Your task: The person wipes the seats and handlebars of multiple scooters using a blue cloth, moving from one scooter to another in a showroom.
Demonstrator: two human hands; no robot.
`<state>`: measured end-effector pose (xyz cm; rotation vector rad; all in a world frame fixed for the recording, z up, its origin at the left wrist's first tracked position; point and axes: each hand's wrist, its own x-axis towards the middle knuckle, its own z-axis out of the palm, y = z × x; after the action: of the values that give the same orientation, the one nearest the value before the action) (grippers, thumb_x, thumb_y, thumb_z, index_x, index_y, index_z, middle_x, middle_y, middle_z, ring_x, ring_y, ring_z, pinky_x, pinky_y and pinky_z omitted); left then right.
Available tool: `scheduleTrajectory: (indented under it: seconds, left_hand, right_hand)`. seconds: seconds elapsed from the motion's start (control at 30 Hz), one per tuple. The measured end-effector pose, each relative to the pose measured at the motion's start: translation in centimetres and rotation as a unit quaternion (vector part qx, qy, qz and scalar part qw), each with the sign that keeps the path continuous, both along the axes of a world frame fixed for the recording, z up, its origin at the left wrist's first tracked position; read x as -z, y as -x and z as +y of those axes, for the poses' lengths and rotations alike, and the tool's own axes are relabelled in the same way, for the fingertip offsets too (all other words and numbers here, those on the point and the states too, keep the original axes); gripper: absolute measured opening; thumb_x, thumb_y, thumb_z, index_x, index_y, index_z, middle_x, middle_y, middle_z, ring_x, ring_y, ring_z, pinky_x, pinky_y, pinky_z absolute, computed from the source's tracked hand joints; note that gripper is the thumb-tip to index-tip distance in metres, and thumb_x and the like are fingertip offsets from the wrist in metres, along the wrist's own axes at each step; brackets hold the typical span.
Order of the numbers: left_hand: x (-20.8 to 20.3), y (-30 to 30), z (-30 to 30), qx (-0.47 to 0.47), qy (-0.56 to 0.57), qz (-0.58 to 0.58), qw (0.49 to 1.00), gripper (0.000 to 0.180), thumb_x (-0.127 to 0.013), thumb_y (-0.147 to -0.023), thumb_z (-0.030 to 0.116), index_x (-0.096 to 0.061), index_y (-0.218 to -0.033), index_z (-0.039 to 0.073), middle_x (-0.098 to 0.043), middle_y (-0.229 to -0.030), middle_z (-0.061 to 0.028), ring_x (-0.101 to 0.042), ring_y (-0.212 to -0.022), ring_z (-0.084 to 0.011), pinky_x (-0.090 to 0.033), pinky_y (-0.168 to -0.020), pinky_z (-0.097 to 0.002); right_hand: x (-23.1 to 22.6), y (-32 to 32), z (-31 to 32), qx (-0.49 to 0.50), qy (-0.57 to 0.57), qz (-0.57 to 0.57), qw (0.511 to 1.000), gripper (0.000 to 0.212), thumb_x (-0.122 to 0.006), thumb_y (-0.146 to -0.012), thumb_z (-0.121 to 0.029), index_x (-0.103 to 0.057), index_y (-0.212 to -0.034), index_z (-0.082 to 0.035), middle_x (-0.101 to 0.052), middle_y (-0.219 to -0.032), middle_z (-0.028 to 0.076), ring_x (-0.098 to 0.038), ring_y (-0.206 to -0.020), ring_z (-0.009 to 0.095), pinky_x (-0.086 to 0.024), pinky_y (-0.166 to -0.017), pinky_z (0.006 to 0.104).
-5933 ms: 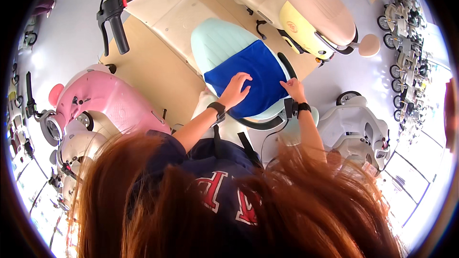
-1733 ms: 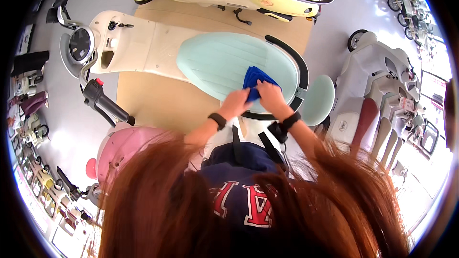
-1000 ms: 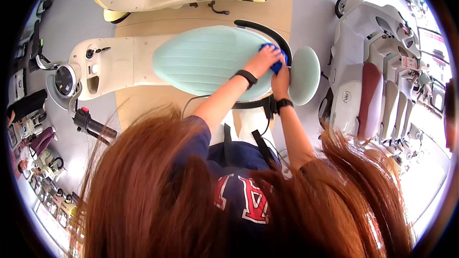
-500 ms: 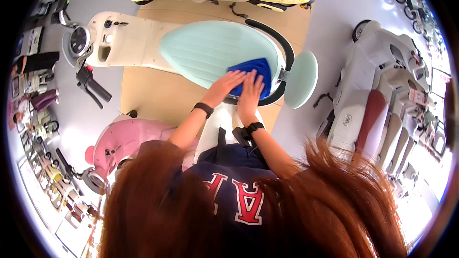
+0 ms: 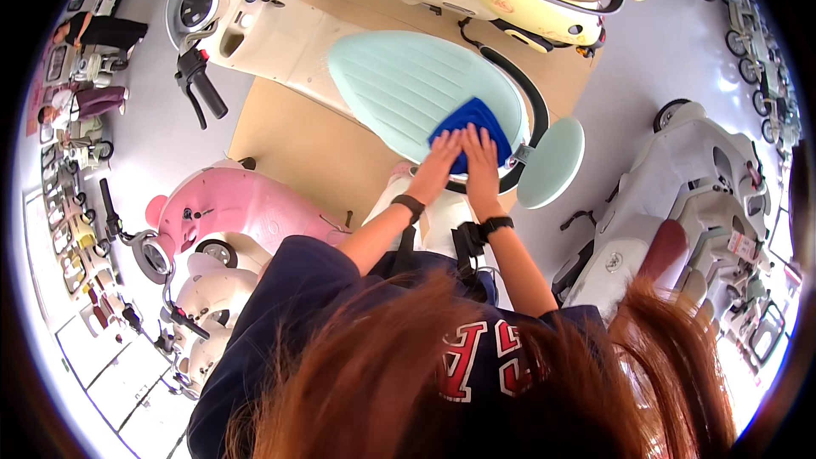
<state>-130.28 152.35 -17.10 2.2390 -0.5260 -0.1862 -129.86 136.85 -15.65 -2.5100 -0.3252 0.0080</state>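
A folded blue cloth [image 5: 473, 113] lies on the rear near part of a mint-green scooter seat [image 5: 399, 76]. My left hand [image 5: 437, 167] rests flat on the cloth's near edge, its fingers stretched forward. Right beside it, my right hand [image 5: 481, 163] presses on the same cloth with straight fingers. Both palms face down, so what lies under them is hidden. Behind the seat curves a black rail [image 5: 539, 102], and a round mint backrest [image 5: 552, 163] is fixed to it.
The scooter's cream body and handlebar [image 5: 204, 89] reach to the left. A yellow-and-beige scooter [image 5: 527, 0] stands beyond, a pink one [image 5: 229, 204] at near left. Grey scooters [image 5: 663, 178] line the right. Two people [image 5: 93, 102] are at far left.
The view has shifted and turned, so the scooter appears tilted and further right. Both hands stay flat on the cloth, which remains near the seat's rear edge.
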Motion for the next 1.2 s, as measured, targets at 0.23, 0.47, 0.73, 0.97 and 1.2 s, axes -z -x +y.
scheduleTrajectory:
  seconds: [0.23,0.47,0.73,0.97,1.2]
  left_hand:
    - [0.5,-2.7,-0.3,0.125,-0.065,-0.083,0.987,0.074,-0.062,-0.082,0.003,-0.036,-0.151,0.005,-0.034,-0.158,-0.0103,-0.029,-0.147,-0.0298,-0.024,-0.123,-0.0416]
    - [1.2,-7.5,6.7,0.215,-0.125,-0.128,0.960,0.052,-0.050,-0.093,0.013,-0.046,-0.144,0.007,-0.042,-0.154,-0.0058,-0.038,-0.143,-0.0240,-0.029,-0.120,-0.0377]
    - [2.0,-13.5,22.9,0.103,-0.148,-0.071,0.981,0.048,-0.050,-0.092,0.010,-0.051,-0.140,0.003,-0.047,-0.150,-0.0087,-0.043,-0.139,-0.0266,-0.033,-0.118,-0.0389]
    - [-7.0,-12.9,30.0,-0.127,-0.041,0.078,0.988,0.044,-0.064,-0.083,0.009,-0.052,-0.120,-0.010,-0.065,-0.096,-0.0236,-0.064,-0.088,-0.0406,-0.051,-0.072,-0.0494]
    - [-24.6,-14.5,40.1,-0.186,0.098,-0.122,0.970,0.056,-0.065,-0.079,0.002,-0.052,-0.134,0.003,-0.062,-0.121,-0.0193,-0.060,-0.108,-0.0399,-0.049,-0.093,-0.0469]
  right_hand:
    - [-0.6,2.1,0.8,0.116,0.044,0.052,0.991,0.086,-0.052,-0.074,0.016,-0.032,-0.154,-0.009,-0.024,-0.163,0.009,-0.020,-0.150,0.037,-0.018,-0.121,0.0518]
    - [1.2,0.6,9.9,0.236,0.049,0.039,0.970,0.093,-0.054,-0.071,0.012,-0.024,-0.156,-0.007,-0.015,-0.165,0.012,-0.010,-0.151,0.041,-0.007,-0.120,0.0578]
    - [4.1,-8.3,24.2,0.137,0.001,0.078,0.988,0.092,-0.054,-0.070,0.014,-0.029,-0.155,-0.009,-0.020,-0.164,0.014,-0.014,-0.149,0.045,-0.013,-0.118,0.0602]
    - [-2.6,-16.5,32.0,0.028,-0.284,0.245,0.927,0.041,-0.049,-0.082,0.008,-0.069,-0.116,-0.004,-0.070,-0.116,0.016,-0.064,-0.111,0.027,-0.049,-0.097,0.0384]
    - [-22.0,-22.1,39.9,-0.180,-0.328,-0.003,0.927,0.047,-0.049,-0.073,0.011,-0.069,-0.113,0.000,-0.071,-0.116,0.015,-0.066,-0.114,0.029,-0.048,-0.102,0.0379]
